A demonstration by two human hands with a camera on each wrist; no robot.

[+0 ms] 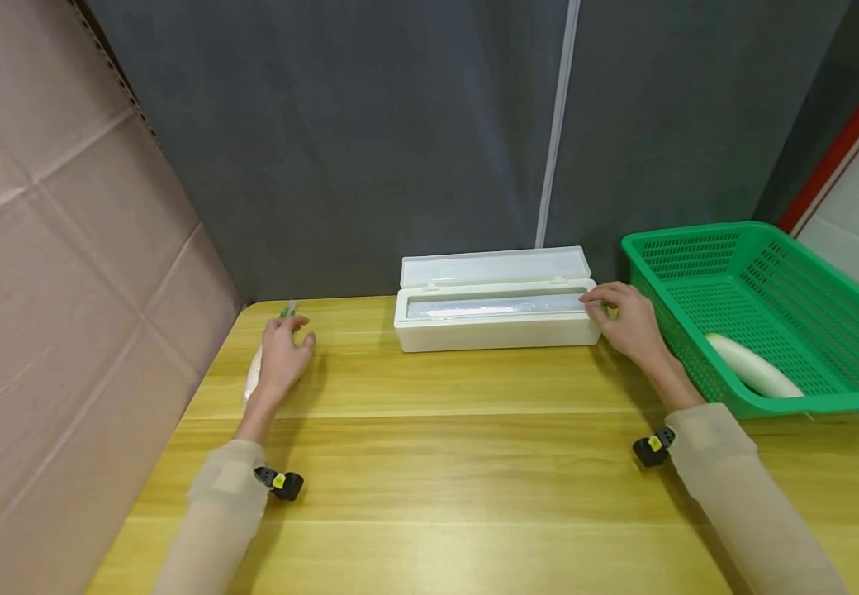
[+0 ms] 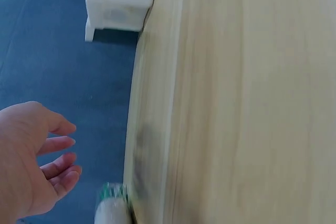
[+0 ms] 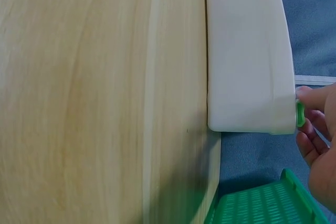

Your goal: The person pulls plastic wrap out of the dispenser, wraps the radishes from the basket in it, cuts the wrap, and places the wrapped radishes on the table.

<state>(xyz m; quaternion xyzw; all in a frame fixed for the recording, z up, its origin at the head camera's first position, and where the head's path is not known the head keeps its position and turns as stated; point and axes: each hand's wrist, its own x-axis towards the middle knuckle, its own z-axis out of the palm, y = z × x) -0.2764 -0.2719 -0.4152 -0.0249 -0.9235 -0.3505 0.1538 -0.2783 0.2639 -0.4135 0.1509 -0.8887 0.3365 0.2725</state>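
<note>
Tab (image 3: 300,114) pinched by right hand (image 1: 628,325), nothing by left hand (image 1: 284,355).
Film (image 1: 489,307) seemingly being cut; box (image 1: 500,337) should be steadied.

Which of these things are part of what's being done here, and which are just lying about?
In the job, it seems:
box, open
film, inside it
green tab, pinched by the right hand
left radish, near the left hand

Probably just lying about:
basket, untouched
basket radish, untouched
</note>
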